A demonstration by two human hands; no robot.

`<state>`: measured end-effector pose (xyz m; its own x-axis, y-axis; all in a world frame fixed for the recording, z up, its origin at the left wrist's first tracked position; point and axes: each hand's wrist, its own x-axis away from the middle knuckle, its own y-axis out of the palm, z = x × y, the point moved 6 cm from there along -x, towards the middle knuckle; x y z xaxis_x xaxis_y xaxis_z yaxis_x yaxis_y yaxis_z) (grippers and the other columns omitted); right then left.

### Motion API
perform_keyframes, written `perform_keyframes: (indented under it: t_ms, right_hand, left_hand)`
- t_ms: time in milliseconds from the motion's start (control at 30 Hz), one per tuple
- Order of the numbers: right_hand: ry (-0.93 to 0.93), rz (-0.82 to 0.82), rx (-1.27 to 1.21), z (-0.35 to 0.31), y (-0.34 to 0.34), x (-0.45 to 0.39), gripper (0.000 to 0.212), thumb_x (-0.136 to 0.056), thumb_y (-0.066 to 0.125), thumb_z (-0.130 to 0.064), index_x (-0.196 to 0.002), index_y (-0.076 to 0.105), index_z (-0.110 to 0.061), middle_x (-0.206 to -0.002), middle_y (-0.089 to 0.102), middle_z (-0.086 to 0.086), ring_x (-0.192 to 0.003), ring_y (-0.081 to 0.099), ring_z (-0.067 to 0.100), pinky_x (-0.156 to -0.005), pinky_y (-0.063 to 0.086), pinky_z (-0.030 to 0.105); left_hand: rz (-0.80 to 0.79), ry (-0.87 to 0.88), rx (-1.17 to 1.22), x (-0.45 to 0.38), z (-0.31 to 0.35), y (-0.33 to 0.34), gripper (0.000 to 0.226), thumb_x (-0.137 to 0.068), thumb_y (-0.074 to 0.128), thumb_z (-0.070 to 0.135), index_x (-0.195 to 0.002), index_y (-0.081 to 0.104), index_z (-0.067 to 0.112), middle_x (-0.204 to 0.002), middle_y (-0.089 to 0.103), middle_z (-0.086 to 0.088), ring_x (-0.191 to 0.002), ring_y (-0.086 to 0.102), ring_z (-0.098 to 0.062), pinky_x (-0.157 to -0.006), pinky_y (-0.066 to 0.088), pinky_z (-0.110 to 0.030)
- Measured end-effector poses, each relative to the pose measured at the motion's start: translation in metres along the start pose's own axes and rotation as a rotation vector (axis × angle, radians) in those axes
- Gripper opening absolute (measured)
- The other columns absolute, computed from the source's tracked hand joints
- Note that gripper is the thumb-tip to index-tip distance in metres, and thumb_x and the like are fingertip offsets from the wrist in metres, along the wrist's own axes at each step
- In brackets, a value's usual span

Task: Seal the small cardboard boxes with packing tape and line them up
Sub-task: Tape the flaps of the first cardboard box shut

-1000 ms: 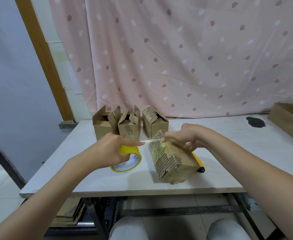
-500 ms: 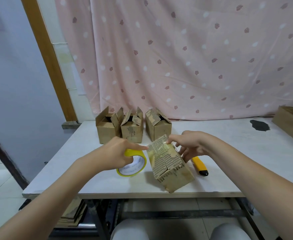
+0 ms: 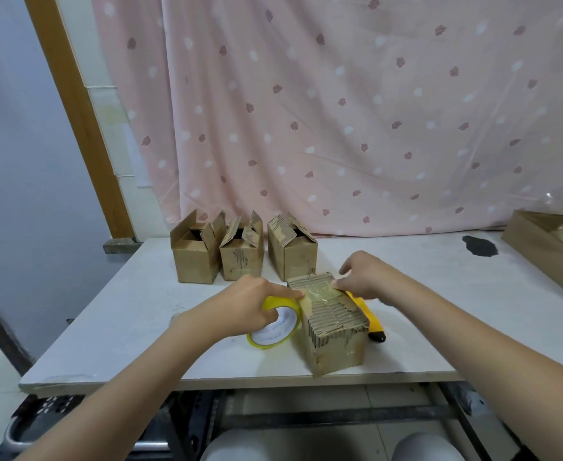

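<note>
A small cardboard box stands near the front edge of the white table, with clear tape across its closed top flaps. My left hand grips the yellow tape roll against the box's left side. My right hand presses its fingertips on the tape at the far right of the box top. Three more small boxes stand in a row behind: two with flaps open and one with flaps partly folded.
A yellow utility knife lies just right of the near box, partly hidden by it. A larger cardboard tray sits at the table's right edge, with a dark patch near it. A pink curtain hangs behind.
The tilted box has come down flat on the table. The stretched tape strip now lies on its top, and my right hand went from pinching the tape end to pressing it down.
</note>
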<state>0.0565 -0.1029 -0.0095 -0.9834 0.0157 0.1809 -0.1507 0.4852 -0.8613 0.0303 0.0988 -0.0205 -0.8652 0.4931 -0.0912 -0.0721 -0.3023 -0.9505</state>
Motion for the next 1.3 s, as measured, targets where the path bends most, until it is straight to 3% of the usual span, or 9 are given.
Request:
perform_keyframes:
  t_ms: [100,233,300,367,567,733,900,1100,1300]
  right_hand:
    - [-0.319,0.287,0.192,-0.020,0.009,0.017,0.035,-0.098,0.042,-0.014,-0.131,0.054,-0.013,-0.139,0.056,0.008,-0.126,0.050,0.033,-0.104,0.043,0.042]
    - [-0.511,0.093,0.277,-0.029,0.045,0.045,0.043,-0.105,0.025,-0.039,-0.134,0.049,-0.017,-0.146,0.046,0.003,-0.141,0.034,0.021,-0.116,0.029,0.045]
    - [-0.547,0.030,0.398,-0.023,0.051,0.056,0.058,-0.106,0.019,-0.044,-0.154,0.026,-0.012,-0.163,0.019,0.002,-0.151,0.010,0.013,-0.120,0.006,0.028]
    - [-0.541,0.018,0.448,-0.017,0.046,0.062,0.064,-0.105,0.016,-0.050,-0.158,0.011,-0.014,-0.165,0.006,-0.003,-0.151,0.000,0.008,-0.111,-0.002,0.017]
    - [-0.426,0.062,0.448,-0.005,0.037,0.059,0.057,-0.106,0.019,-0.042,-0.158,0.016,-0.017,-0.165,0.011,-0.003,-0.151,0.008,0.012,-0.120,0.009,0.027]
    - [-0.410,0.087,0.267,-0.015,0.023,0.058,0.051,-0.102,0.036,-0.031,-0.151,0.035,-0.015,-0.159,0.031,-0.001,-0.140,0.036,0.024,-0.113,0.032,0.033]
    - [-0.404,0.124,0.239,-0.024,0.043,0.044,0.057,-0.104,0.026,-0.047,-0.149,0.036,-0.013,-0.159,0.027,0.005,-0.147,0.022,0.022,-0.119,0.023,0.037]
    - [-0.434,0.106,0.420,-0.021,0.056,0.036,0.065,-0.105,0.017,-0.048,-0.158,0.009,-0.011,-0.165,0.003,0.012,-0.152,-0.001,0.018,-0.119,-0.009,0.028]
    - [-0.499,0.091,0.436,-0.021,0.058,0.043,0.059,-0.101,0.019,-0.059,-0.154,-0.001,-0.045,-0.165,-0.004,0.009,-0.152,-0.008,0.017,-0.112,-0.015,0.024]
  left_hand:
    - [-0.020,-0.011,-0.011,-0.002,0.009,-0.002,0.065,-0.082,0.051,0.008,-0.129,0.059,0.052,-0.053,0.045,-0.002,-0.049,0.035,-0.016,-0.049,0.032,-0.025]
    - [-0.023,-0.035,-0.047,-0.001,0.010,-0.002,0.060,-0.086,0.053,0.010,-0.131,0.058,0.049,-0.065,0.057,-0.010,-0.055,0.043,-0.017,-0.048,0.032,-0.025]
    - [-0.020,-0.047,-0.056,-0.002,0.011,-0.001,0.061,-0.086,0.051,0.009,-0.131,0.058,0.051,-0.066,0.057,-0.009,-0.055,0.042,-0.018,-0.048,0.033,-0.027]
    - [-0.015,-0.057,-0.071,-0.002,0.011,-0.001,0.062,-0.085,0.051,0.010,-0.131,0.058,0.051,-0.064,0.055,-0.006,-0.055,0.042,-0.016,-0.050,0.034,-0.028]
    - [0.018,-0.074,-0.057,-0.001,0.008,0.002,0.065,-0.084,0.049,0.009,-0.129,0.057,0.056,-0.055,0.044,-0.002,-0.052,0.038,-0.016,-0.050,0.032,-0.027]
    - [0.057,-0.051,-0.071,0.001,0.008,0.006,0.062,-0.090,0.048,0.012,-0.132,0.054,0.056,-0.062,0.047,-0.003,-0.058,0.041,-0.018,-0.058,0.039,-0.030]
    - [0.060,-0.069,-0.066,0.000,0.008,0.008,0.060,-0.088,0.050,0.015,-0.132,0.054,0.055,-0.087,0.063,-0.006,-0.076,0.056,-0.021,-0.068,0.047,-0.031]
    - [0.061,-0.054,0.100,0.011,-0.001,0.010,0.065,-0.083,0.060,0.023,-0.131,0.046,0.064,-0.102,0.063,0.005,-0.088,0.059,-0.015,-0.078,0.051,-0.034]
    - [0.064,-0.058,0.217,0.030,-0.017,0.005,0.066,-0.077,0.068,0.030,-0.125,0.047,0.070,-0.105,0.070,0.010,-0.081,0.063,-0.018,-0.074,0.055,-0.040]
